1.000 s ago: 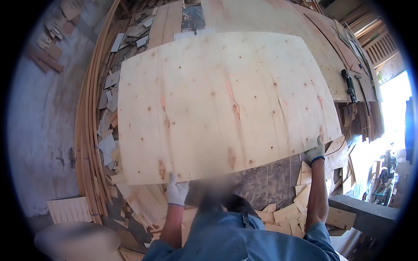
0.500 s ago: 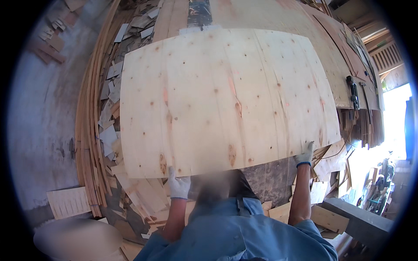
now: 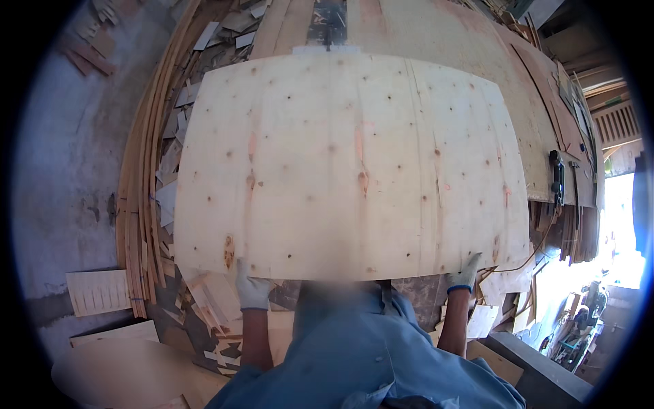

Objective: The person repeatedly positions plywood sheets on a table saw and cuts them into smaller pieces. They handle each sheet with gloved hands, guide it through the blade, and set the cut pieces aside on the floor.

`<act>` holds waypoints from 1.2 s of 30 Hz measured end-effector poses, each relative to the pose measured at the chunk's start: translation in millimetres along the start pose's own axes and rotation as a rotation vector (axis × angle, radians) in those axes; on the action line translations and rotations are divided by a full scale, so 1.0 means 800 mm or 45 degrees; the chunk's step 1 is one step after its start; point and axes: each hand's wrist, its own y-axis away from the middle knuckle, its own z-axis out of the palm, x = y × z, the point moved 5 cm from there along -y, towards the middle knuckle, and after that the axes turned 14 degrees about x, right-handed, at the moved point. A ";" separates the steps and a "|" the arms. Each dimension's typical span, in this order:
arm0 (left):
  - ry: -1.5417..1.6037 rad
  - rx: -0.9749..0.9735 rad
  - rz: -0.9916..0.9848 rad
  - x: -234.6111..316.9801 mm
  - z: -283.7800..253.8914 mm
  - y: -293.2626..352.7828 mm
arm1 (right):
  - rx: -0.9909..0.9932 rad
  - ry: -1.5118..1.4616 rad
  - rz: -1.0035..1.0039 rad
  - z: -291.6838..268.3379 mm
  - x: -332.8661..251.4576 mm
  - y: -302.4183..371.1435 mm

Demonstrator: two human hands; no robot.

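Note:
A large pale plywood sheet with knots and reddish streaks spreads out before me, its near edge close to my body. My left hand, in a whitish work glove, grips that edge near its left end, thumb on top. Toward the right end, my right hand, gloved with a blue cuff, holds the same edge, also with the thumb above. The fingers of both hands are hidden under the sheet. At its far side the sheet lies over or against a big wooden worktable; the contact there is hard to make out.
Long thin wood strips lean along the left wall, beside a heap of plywood offcuts. A dark hand tool with a cord rests at the table's right edge. A grey beam lies low at right. Scraps litter the floor.
The plywood sheet has levelled out, its right side coming down toward me and its near-left corner shifting left. Both hands still hold it and have moved left in view.

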 end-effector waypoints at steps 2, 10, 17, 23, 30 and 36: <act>-0.009 -0.023 0.030 0.002 0.004 -0.012 | -0.055 0.068 -0.055 0.003 0.004 -0.003; 0.000 -0.022 0.032 0.010 0.010 -0.027 | 0.039 0.133 -0.042 0.064 -0.031 0.079; 0.025 0.134 -0.038 0.003 0.014 -0.025 | 0.061 -0.029 0.094 0.040 -0.015 0.024; 0.002 0.166 -0.096 0.005 0.030 -0.016 | 0.124 -0.017 0.122 0.037 -0.013 0.009; -0.063 0.144 -0.048 0.015 0.033 -0.024 | 0.140 0.042 0.139 0.103 -0.038 0.081; -0.030 0.209 -0.072 0.011 0.031 -0.037 | 0.099 0.016 0.163 0.100 -0.035 0.067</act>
